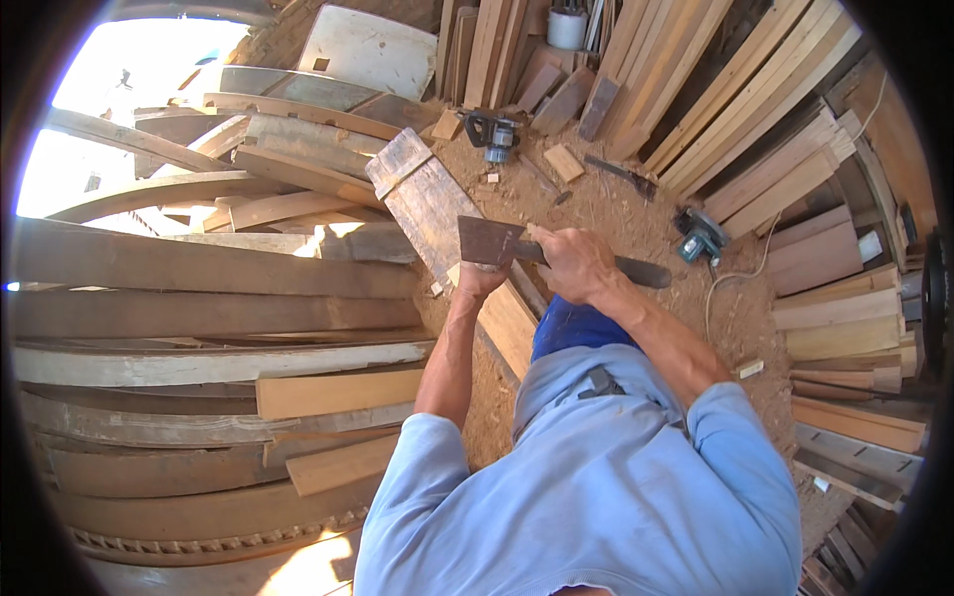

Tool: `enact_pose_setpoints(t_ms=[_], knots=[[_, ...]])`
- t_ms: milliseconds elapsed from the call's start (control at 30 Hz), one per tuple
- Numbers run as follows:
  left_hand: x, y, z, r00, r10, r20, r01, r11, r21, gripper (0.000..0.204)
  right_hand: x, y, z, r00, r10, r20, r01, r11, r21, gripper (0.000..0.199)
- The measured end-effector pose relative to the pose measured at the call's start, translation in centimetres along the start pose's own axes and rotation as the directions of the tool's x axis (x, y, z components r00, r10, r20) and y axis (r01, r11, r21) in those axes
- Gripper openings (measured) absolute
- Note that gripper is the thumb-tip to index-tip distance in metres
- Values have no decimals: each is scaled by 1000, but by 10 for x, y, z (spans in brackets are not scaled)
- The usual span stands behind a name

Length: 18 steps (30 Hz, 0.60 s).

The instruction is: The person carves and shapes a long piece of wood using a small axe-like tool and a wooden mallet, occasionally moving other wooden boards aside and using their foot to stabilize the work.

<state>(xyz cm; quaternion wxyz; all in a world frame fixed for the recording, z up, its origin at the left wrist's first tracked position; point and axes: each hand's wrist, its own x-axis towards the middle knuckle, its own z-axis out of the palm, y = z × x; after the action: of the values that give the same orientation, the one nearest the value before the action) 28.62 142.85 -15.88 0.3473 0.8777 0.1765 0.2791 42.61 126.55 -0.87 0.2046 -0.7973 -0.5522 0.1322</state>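
Sawdust-strewn workshop floor (636, 214) spreads between stacked planks (199, 298) and leaning boards (755, 119), with a power tool (494, 134) and a circular saw (699, 236) lying on it. Right hand (576, 263), fingers clamped on the handle, holds a broad-bladed hatchet (492, 241) over a weathered plank (437, 214), whose near part the left hand (479, 281) grips just below the blade. With the blade almost touching those fingers, a glancing chop could likely cut them.
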Motion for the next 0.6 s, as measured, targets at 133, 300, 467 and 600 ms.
enact_pose_setpoints(t_ms=[133,300,467,600], knots=[[3,14,-7,993,-121,9,121,987,-104,30,-9,-11,-13,1000,23,-14,-20,991,133,29],[-2,16,-4,995,-92,-25,85,974,-211,35,-3,1,13,999,25,-39,-22,996,89,29],[-1,-2,11,966,-229,-123,168,911,-376,35,-9,-6,-3,984,143,102,-160,970,181,29],[38,-45,16,810,-535,-238,162,595,-787,26,-18,-10,-8,985,169,43,-171,888,427,30]])
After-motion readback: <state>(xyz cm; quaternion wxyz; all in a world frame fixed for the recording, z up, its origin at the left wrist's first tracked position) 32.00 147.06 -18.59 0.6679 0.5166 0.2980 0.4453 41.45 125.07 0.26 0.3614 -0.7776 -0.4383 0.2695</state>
